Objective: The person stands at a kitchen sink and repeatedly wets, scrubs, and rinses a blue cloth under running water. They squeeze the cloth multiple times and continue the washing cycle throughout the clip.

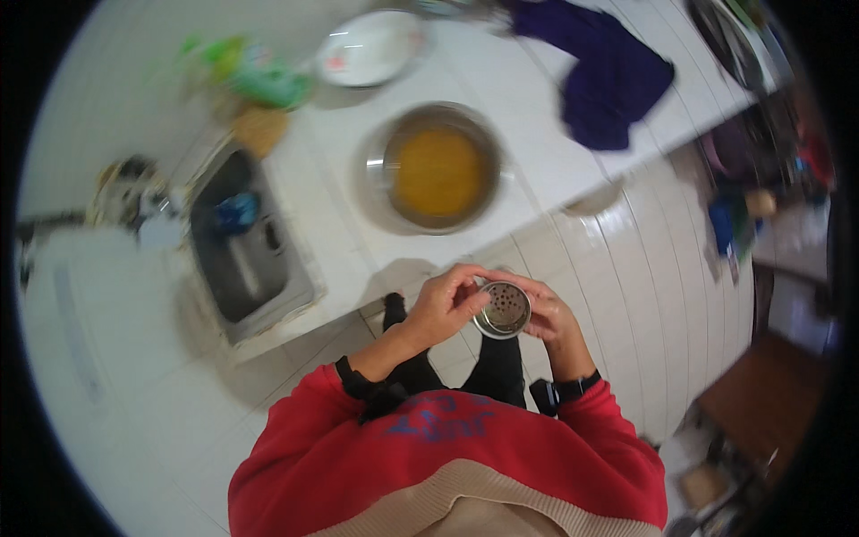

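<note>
A small metal cylinder (503,312) with a perforated disc inside its mouth is held between my two hands, past the front edge of the counter. My left hand (444,301) grips its left side, the thumb resting on the rim. Around the far and right sides curl the fingers of my right hand (547,312). On the counter just beyond stands a steel pot (493,168). The yellow-orange contents (439,173) cover the pot's bottom; whether they are liquid or batter I cannot tell.
At left, a steel sink (268,295) holds a blue item (236,213). A white dish (369,50) and a blurred green packet (265,77) lie at the back of the white tiled counter (335,201). A dark purple cloth (604,87) drapes to the right. Tiled floor (644,315) shows below.
</note>
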Tool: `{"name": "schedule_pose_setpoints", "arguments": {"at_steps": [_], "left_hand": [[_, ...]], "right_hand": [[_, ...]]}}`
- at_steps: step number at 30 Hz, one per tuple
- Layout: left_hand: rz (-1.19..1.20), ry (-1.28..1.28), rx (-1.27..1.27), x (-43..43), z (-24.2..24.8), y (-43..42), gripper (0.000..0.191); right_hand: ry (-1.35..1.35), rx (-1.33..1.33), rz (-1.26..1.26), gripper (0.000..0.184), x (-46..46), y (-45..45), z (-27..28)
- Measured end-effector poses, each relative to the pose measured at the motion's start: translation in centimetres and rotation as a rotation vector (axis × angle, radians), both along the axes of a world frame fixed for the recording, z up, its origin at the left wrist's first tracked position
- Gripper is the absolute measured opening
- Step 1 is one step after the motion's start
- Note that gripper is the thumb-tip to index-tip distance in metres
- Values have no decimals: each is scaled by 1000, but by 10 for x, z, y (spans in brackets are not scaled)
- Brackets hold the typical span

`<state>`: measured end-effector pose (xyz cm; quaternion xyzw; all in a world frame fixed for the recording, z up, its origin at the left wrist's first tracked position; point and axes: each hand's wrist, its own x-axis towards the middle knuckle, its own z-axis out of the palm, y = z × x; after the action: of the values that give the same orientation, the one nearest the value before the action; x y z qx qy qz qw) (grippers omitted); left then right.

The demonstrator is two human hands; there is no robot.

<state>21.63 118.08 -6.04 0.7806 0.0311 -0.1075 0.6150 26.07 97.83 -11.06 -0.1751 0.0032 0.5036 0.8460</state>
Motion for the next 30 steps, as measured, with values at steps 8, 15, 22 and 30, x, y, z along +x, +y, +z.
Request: {"name": "schedule_pose_setpoints", "arguments": {"at_steps": [8,15,22,30], "left_hand": [[415,-202,268,-81,28,247,19],[641,-116,510,-122,-10,428,20],[720,137,736,-153,-42,517,21],[1012,191,573,-220,-24,535,19]], "right_hand": [[-207,-459,248,54,-23,278,89],[-1316,-874,294,40,-29,501,23],[-1080,-1352,438,38,-21,599,-119],[-1451,-1592,212,35,-47,626,-165]]}}
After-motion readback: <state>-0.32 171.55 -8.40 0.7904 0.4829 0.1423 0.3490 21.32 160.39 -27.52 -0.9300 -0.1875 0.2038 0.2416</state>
